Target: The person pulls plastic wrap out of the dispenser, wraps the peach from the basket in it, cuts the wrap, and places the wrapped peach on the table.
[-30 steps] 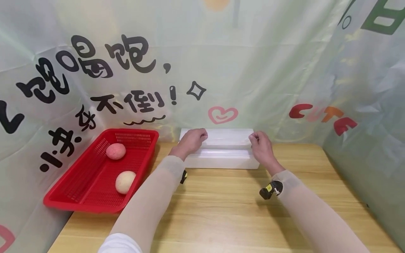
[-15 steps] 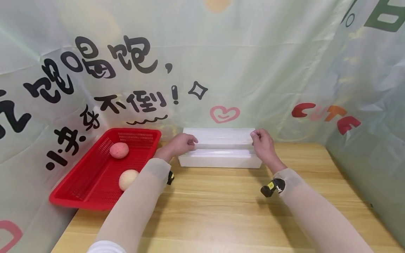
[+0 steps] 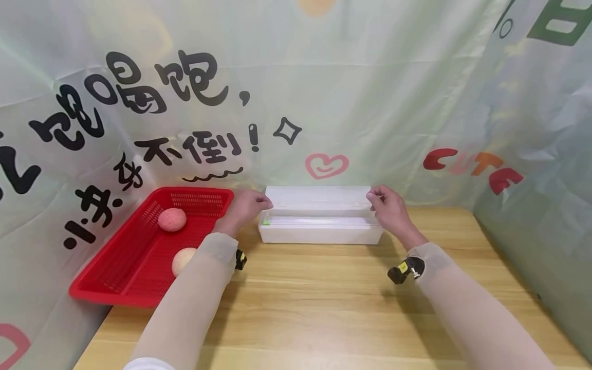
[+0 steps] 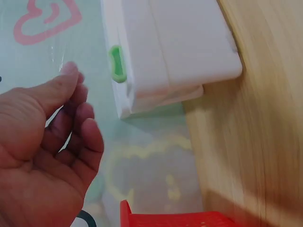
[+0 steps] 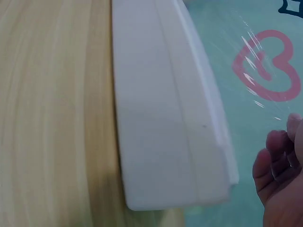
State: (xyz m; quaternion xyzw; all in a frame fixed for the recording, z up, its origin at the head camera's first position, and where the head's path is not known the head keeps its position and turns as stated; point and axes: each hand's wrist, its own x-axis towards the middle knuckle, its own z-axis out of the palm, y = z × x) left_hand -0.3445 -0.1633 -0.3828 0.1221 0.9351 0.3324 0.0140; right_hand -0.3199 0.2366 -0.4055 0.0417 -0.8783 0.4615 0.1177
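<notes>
A long white cling film dispenser (image 3: pixel 319 234) stands against the back of the table with its lid (image 3: pixel 319 195) raised. A green slide cutter (image 4: pixel 117 64) sits at its left end. Between my hands stretches clear cling film (image 5: pixel 258 71), seen mainly by its glints. My left hand (image 3: pixel 247 207) pinches the film's left side between thumb and fingertips, just off the dispenser's left end. At the right end, my right hand (image 3: pixel 390 209) pinches the other side. Both hands are above the dispenser body, level with the raised lid in the head view.
To the left stands a red plastic basket (image 3: pixel 125 297) holding a pink round fruit-like thing (image 3: pixel 172 219) and a cream one (image 3: pixel 182 260), partly covered by my left forearm. A printed curtain (image 3: pixel 361 103) hangs close behind the wooden table (image 3: pixel 319 308).
My left hand has moved left along the film, from over the dispenser to beyond its left end, uncovering the green cutter. My right hand has stayed nearly in place.
</notes>
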